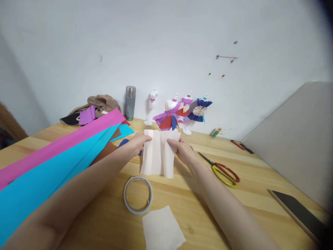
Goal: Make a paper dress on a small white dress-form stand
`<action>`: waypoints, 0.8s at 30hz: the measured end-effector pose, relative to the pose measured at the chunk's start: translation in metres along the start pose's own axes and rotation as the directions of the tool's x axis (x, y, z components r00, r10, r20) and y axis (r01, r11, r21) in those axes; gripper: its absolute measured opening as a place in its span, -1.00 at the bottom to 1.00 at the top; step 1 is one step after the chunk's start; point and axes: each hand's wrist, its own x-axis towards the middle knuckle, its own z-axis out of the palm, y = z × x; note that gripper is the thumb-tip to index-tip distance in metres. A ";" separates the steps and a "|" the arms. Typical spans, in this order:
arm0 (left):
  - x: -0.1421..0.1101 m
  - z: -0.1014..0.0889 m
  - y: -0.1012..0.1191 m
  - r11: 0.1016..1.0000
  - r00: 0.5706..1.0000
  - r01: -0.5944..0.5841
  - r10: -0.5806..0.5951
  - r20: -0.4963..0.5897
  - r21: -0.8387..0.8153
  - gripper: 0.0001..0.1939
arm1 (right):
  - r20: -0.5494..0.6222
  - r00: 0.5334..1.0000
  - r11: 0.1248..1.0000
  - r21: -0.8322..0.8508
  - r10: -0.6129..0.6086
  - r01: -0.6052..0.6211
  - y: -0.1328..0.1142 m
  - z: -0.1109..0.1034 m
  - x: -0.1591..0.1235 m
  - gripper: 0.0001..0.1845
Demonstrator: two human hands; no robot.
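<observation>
I held the cream sheet (156, 158) by its upper part, one pinch at each side, just over the table (203, 229) and squarely in front of me. My left hand (139, 144) had closed on the left edge, thumb lying on the front face; my right hand (183, 149) had closed near the upper right, its thumb also pressed to the front. The fingers behind the sheet were hidden, so I could not tell how they lay. Upright creases ran down the sheet, and its lower edge hung loose. Nearer me lay a tape roll (137, 211), flat, and just beyond it on my side a loose cream square (162, 227). Scissors (217, 166) rested right of my right hand, blades towards it. Pink paper (78, 135) and blue paper (52, 180) stretched away on the left, the blue partly behind my left forearm. Along the wall stood a bottle (130, 104) and small mannequins (153, 95).
</observation>
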 end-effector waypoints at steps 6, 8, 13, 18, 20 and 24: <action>-0.018 0.013 0.006 0.999 0.981 0.004 0.003 0.193 -0.032 -0.61 | 0.074 0.997 0.997 -0.074 0.001 0.004 -0.006 0.021 -0.013 -0.58; -0.022 0.015 0.007 1.000 0.975 -0.008 0.011 0.222 -0.015 -0.56 | 0.096 0.995 0.995 -0.102 -0.009 0.019 -0.010 0.024 -0.016 -0.59; -0.023 0.017 0.008 1.000 0.980 -0.024 0.024 0.199 -0.006 -0.47 | 0.165 0.986 0.988 -0.147 -0.029 0.053 -0.020 0.025 -0.018 -0.60; -0.028 0.021 0.009 0.998 0.963 -0.043 0.052 0.266 -0.039 -0.54 | 0.191 0.981 0.981 -0.183 -0.027 0.063 -0.022 0.023 -0.017 -0.67; -0.030 0.023 0.009 0.995 0.954 -0.056 0.076 0.291 -0.078 -0.63 | 0.189 0.981 0.979 -0.191 -0.033 0.069 -0.021 0.023 -0.017 -0.71; -0.029 0.025 0.005 0.988 0.947 -0.033 0.079 0.310 -0.150 -0.70 | 0.193 0.981 0.977 -0.200 -0.035 0.075 -0.021 0.025 -0.017 -0.65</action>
